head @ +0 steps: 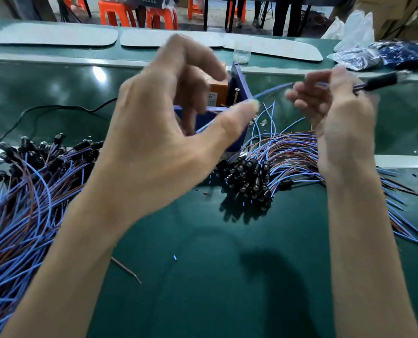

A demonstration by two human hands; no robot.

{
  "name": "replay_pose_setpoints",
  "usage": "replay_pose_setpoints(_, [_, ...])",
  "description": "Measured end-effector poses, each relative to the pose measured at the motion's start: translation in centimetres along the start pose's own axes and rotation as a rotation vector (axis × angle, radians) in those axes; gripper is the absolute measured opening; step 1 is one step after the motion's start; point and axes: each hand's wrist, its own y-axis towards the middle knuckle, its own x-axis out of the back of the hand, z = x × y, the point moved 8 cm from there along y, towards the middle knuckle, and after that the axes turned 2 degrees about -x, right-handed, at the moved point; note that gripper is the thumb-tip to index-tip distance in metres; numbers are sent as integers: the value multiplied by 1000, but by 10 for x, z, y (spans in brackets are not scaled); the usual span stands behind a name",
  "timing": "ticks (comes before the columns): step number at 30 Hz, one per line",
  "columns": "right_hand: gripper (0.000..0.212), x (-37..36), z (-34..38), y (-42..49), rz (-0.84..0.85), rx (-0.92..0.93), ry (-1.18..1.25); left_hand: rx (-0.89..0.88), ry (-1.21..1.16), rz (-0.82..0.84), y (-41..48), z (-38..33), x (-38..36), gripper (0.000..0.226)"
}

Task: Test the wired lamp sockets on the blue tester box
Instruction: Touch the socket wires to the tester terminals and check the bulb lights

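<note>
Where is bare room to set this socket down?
Near green mat between left pile and right pile, mostly bare, one brown wire offcut. Also far belt beyond the black cable. Crowded: both piles, around the blue tester box.

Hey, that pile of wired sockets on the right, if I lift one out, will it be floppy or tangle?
Probably floppy: the thin wires in the pile curve and sag loosely. It may well snag, since those wires cross over one another. Likely light too: the right hand holds one socket out sideways by its wires.
</note>
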Motion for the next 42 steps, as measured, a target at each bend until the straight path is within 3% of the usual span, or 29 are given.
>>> replay_pose_setpoints(4, [22, -1, 23, -7, -80, 297, -154, -84, -305, 353, -10, -18, -21, 21])
replay_pose_setpoints(9, [41, -20, 32, -22, -138, 640, -803, 56, -229, 334, -7, 15, -33, 28])
replay_pose_setpoints(13, [56, -28, 11, -21, -77, 586, -1030, 169, -174, 301, -6, 44, -38, 27])
replay_pose_setpoints(18, [65, -23, -8, -19, -140, 499, -1222, 244, -103, 261, -5, 68, -39, 27])
replay_pose_setpoints(22, [65, -15, -10, -15, -191, 452, -1166, 299, -55, 254, -6, 84, -41, 27])
replay_pose_setpoints(25, [59, 9, 14, -16, -378, 545, -928, 320, -3, 260, -7, 94, -41, 27])
replay_pose_setpoints(28, [58, 17, 23, -17, -430, 628, -812, 351, 22, 287, -8, 104, -42, 26])
replay_pose_setpoints(31, [57, -5, 1, -14, -229, 533, -980, 429, 124, 437, -14, 122, -47, 21])
replay_pose_setpoints(33, [55, -21, -41, -7, 88, 261, -1177, 503, 264, 539, -21, 142, -43, 18])
replay_pose_setpoints(36, [26, -29, -98, -19, 487, -118, -1467, 598, 499, 581, -28, 174, -21, 14])
replay_pose_setpoints(40, [18, -28, -99, -16, 516, -138, -1510, 745, 618, 452, -34, 201, 15, 15])
replay_pose_setpoints(42, [34, -26, -99, -13, 520, -140, -1480, 789, 686, 420, -39, 210, 25, 21])
